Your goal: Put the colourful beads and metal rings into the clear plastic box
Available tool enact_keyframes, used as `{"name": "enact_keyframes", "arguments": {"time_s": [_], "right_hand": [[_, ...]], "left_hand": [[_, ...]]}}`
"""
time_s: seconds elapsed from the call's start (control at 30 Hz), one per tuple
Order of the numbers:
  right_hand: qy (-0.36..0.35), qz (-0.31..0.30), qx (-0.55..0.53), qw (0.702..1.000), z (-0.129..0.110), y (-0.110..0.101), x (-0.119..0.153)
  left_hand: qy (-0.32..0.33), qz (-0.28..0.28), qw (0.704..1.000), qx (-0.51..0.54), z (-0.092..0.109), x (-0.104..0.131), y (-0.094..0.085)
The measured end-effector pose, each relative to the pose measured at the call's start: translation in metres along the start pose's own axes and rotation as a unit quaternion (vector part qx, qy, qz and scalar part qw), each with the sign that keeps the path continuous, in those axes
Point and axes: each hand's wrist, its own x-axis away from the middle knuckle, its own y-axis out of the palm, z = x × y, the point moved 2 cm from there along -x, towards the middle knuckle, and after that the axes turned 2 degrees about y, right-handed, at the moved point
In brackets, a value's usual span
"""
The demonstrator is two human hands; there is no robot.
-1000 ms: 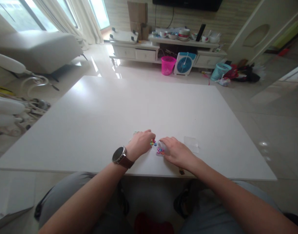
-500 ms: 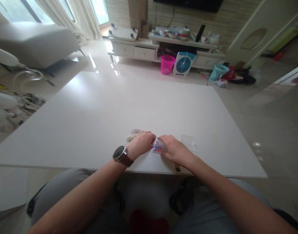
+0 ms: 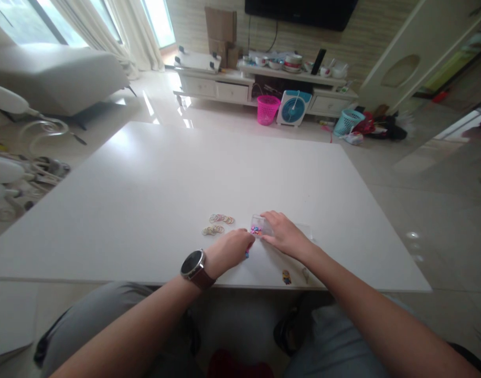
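Note:
My right hand (image 3: pixel 283 232) holds a small clear box (image 3: pixel 257 219) from its right side, with small colourful pieces (image 3: pixel 256 231) inside. Just left of the box is my left hand (image 3: pixel 235 248), its fingers curled together; what they may hold is too small to make out. Small colourful pieces (image 3: pixel 247 253) show under the left fingers. Two rows of thin rings lie on the white table, an upper row (image 3: pixel 222 218) and a lower row (image 3: pixel 213 230). A yellow and blue figure (image 3: pixel 286 276) rests near the front edge.
A clear lid-like piece (image 3: pixel 305 230) lies partly behind my right hand. Beside my right forearm is a small metallic item (image 3: pixel 305 274). Beyond the white table (image 3: pixel 240 173) stand a pink basket (image 3: pixel 268 110), a blue and white fan (image 3: pixel 294 108) and a low cabinet (image 3: pixel 232 92).
The box has tilted or turned and shifted slightly away from the table's front edge with my right hand. My left hand has moved toward me, uncovering the rings more fully.

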Motion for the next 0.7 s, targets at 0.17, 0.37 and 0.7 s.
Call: {"name": "enact_keyframes", "arguments": {"time_s": [0.17, 0.37, 0.7], "right_hand": [[0.003, 0.032, -0.016, 0.999, -0.003, 0.004, -0.004], [-0.029, 0.025, -0.03, 0.999, 0.001, 0.01, -0.003], [-0.082, -0.032, -0.071, 0.994, -0.013, -0.001, 0.0]], "left_hand": [[0.023, 0.003, 1.0, -0.002, 0.022, 0.004, 0.009], [0.03, 0.007, 0.999, 0.028, 0.036, 0.004, 0.022], [-0.031, 0.062, 0.998, 0.005, -0.013, 0.01, -0.041]]}}
